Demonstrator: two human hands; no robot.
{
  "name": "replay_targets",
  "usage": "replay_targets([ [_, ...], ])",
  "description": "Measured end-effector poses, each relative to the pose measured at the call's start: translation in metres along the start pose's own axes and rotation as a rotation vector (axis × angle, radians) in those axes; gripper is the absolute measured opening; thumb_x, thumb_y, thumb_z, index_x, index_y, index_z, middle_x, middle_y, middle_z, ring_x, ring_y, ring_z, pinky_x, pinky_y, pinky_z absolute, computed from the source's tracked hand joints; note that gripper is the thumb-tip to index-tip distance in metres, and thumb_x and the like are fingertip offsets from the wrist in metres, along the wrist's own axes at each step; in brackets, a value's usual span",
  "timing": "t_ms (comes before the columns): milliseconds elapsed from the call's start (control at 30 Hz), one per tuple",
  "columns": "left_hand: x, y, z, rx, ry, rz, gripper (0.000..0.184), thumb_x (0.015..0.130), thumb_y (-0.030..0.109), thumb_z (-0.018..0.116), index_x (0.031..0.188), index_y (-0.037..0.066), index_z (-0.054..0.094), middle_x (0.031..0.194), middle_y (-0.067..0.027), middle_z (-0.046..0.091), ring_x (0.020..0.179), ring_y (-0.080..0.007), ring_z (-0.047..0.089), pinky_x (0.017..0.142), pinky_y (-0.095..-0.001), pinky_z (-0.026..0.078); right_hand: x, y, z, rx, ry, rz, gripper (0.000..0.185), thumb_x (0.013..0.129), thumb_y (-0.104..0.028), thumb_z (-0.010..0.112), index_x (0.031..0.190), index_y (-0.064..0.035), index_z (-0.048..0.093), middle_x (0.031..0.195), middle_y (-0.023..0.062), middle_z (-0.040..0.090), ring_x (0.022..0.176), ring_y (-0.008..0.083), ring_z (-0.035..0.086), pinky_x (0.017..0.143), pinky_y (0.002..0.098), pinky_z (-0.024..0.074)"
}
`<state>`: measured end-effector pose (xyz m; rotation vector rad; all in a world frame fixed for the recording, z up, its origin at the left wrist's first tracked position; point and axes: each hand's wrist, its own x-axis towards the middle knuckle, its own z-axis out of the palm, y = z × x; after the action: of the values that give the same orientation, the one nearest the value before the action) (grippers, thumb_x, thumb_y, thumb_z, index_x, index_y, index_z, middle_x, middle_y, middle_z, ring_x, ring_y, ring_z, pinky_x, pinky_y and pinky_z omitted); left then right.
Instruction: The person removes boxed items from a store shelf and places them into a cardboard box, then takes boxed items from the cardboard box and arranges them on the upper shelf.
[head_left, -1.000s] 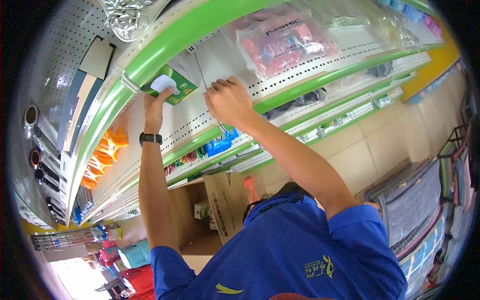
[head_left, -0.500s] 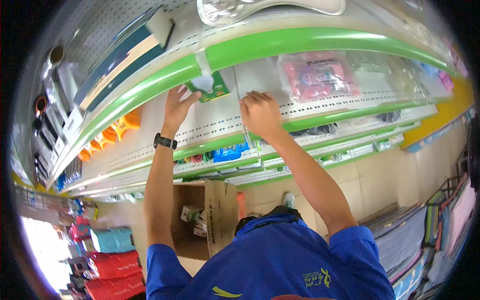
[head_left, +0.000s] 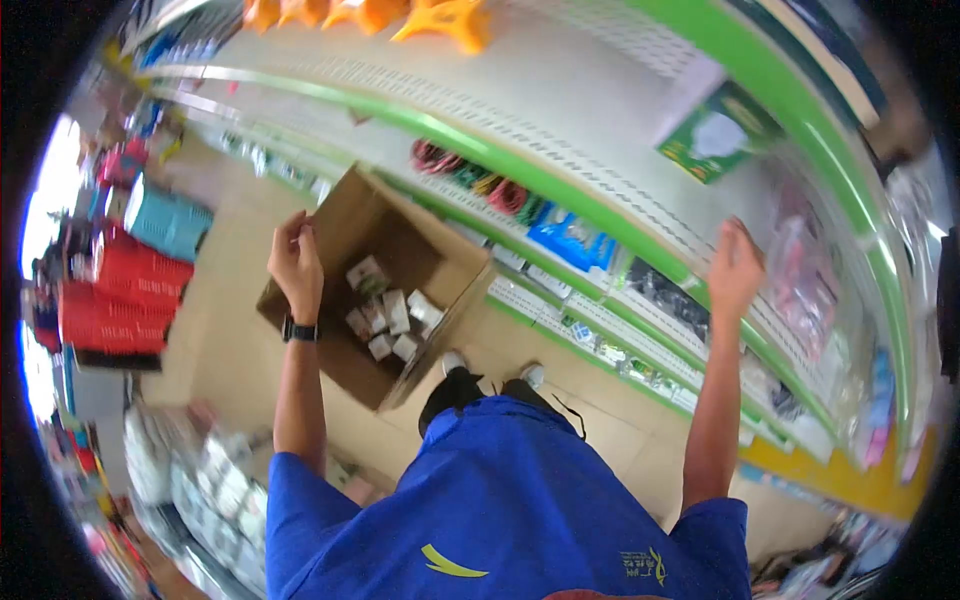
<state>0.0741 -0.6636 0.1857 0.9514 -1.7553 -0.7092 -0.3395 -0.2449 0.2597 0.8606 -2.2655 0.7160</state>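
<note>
My left hand [head_left: 297,265] is raised beside the left edge of an open cardboard box [head_left: 455,262], its fingers curled with nothing visible in them. Inside the box are several small white packages [head_left: 396,311]. My right hand [head_left: 737,270] hovers at the front edge of a white shelf with a green rim; its fingers are bunched together and show nothing between them. A green light bulb box [head_left: 718,132] lies on that shelf, beyond the right hand and apart from it.
Orange star-shaped items [head_left: 445,22] stand on the upper shelf. Lower shelves hold coiled cords [head_left: 507,196] and blue packets [head_left: 572,236]. Pink items in clear bags [head_left: 803,265] lie right of my right hand. Red baskets [head_left: 128,300] and a teal basket [head_left: 167,222] are at the left.
My view has swung left and down toward the cardboard box. My left hand has left the green light bulb box and moved beside the cardboard box. My right hand has come away from the shelf surface.
</note>
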Motion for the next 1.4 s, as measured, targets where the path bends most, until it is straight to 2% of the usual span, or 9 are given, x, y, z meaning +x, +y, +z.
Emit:
replay_targets([
  [200, -0.038, -0.190, -0.035, 0.417, -0.078, -0.479, 0.039, 0.088, 0.023, 0.069, 0.118, -0.002, 0.065, 0.111, -0.0228, 0.071, 0.107, -0.0352, 0.068, 0.094, -0.0414, 0.053, 0.000, 0.000, 0.001, -0.093, -0.067, 0.074, 0.027, 0.099, -0.020, 0.060, 0.112, -0.0011, 0.074, 0.111, 0.0160, 0.074, 0.100, 0.0309, 0.071, 0.089, 0.0389, 0.0536],
  [300, -0.045, -0.244, -0.022, 0.575, -0.402, -0.673, 0.054, 0.084, 0.033, 0.072, 0.124, -0.002, 0.063, 0.123, -0.0274, 0.065, 0.119, -0.0412, 0.061, 0.101, -0.0459, 0.048, 0.000, -0.013, -0.002, -0.127, -0.093, 0.131, 0.029, 0.100, -0.022, 0.059, 0.114, -0.0009, 0.074, 0.111, 0.0155, 0.074, 0.101, 0.0293, 0.071, 0.091, 0.0381, 0.0526],
  [500, -0.065, -0.348, 0.022, 0.746, -0.817, -0.961, 0.058, 0.084, 0.032, 0.069, 0.130, -0.002, 0.058, 0.132, -0.0258, 0.061, 0.125, -0.0393, 0.058, 0.105, -0.0463, 0.047, 0.000, -0.019, -0.003, -0.251, -0.122, 0.068, 0.034, 0.104, -0.026, 0.053, 0.111, -0.0016, 0.075, 0.110, 0.0125, 0.075, 0.102, 0.0266, 0.069, 0.111, 0.0385, 0.0377],
  [733, -0.138, -0.481, 0.076, 0.881, -1.024, -0.552, 0.098, 0.075, 0.031, 0.077, 0.153, 0.002, 0.027, 0.156, -0.0269, 0.031, 0.144, -0.0400, 0.035, 0.113, -0.0452, 0.040, 0.004, -0.031, 0.001, -0.233, -0.153, 0.089, 0.038, 0.105, -0.027, 0.050, 0.111, 0.0022, 0.074, 0.113, 0.0110, 0.075, 0.111, 0.0232, 0.064, 0.122, 0.0419, 0.0230],
  [867, -0.135, -0.503, 0.101, 1.007, -0.952, -0.288, 0.108, 0.064, 0.022, 0.086, 0.152, -0.001, 0.027, 0.151, -0.0278, 0.036, 0.140, -0.0436, 0.038, 0.113, -0.0450, 0.041, 0.003, -0.019, 0.000, -0.216, -0.149, 0.102, 0.039, 0.106, -0.025, 0.049, 0.111, 0.0069, 0.072, 0.113, 0.0112, 0.074, 0.109, 0.0233, 0.064, 0.116, 0.0387, 0.0322],
  [1033, -0.096, -0.424, 0.096, 0.805, -0.931, -0.414, 0.106, 0.063, 0.013, 0.085, 0.151, -0.003, 0.029, 0.143, -0.0279, 0.043, 0.134, -0.0451, 0.043, 0.111, -0.0472, 0.042, 0.002, -0.005, -0.003, -0.141, -0.122, 0.226, 0.040, 0.106, -0.024, 0.049, 0.111, 0.0089, 0.071, 0.113, 0.0139, 0.074, 0.106, 0.0221, 0.065, 0.103, 0.0353, 0.0446],
  [1200, -0.091, -0.409, 0.095, 0.980, -1.014, -0.208, 0.098, 0.068, 0.011, 0.078, 0.151, -0.003, 0.029, 0.143, -0.0300, 0.042, 0.133, -0.0468, 0.043, 0.110, -0.0484, 0.042, 0.002, -0.016, -0.002, -0.177, -0.132, 0.234, 0.040, 0.106, -0.025, 0.050, 0.111, 0.0072, 0.073, 0.109, 0.0144, 0.075, 0.101, 0.0221, 0.066, 0.098, 0.0350, 0.0463],
  [1333, -0.096, -0.380, 0.089, 0.811, -0.762, 0.051, 0.099, 0.065, 0.007, 0.078, 0.150, -0.003, 0.028, 0.141, -0.0294, 0.043, 0.130, -0.0472, 0.045, 0.109, -0.0498, 0.042, 0.003, -0.032, 0.001, -0.212, -0.105, 0.254, 0.039, 0.106, -0.028, 0.051, 0.108, 0.0036, 0.075, 0.105, 0.0116, 0.076, 0.097, 0.0207, 0.066, 0.095, 0.0340, 0.0470],
  [1400, -0.078, -0.366, 0.083, 0.687, -0.816, -0.005, 0.100, 0.065, 0.007, 0.079, 0.150, -0.003, 0.029, 0.139, -0.0284, 0.043, 0.129, -0.0469, 0.045, 0.109, -0.0503, 0.043, 0.001, -0.019, 0.000, -0.213, -0.080, 0.184, 0.031, 0.103, -0.021, 0.055, 0.103, 0.0010, 0.077, 0.101, 0.0130, 0.076, 0.100, 0.0223, 0.067, 0.095, 0.0336, 0.0473],
])
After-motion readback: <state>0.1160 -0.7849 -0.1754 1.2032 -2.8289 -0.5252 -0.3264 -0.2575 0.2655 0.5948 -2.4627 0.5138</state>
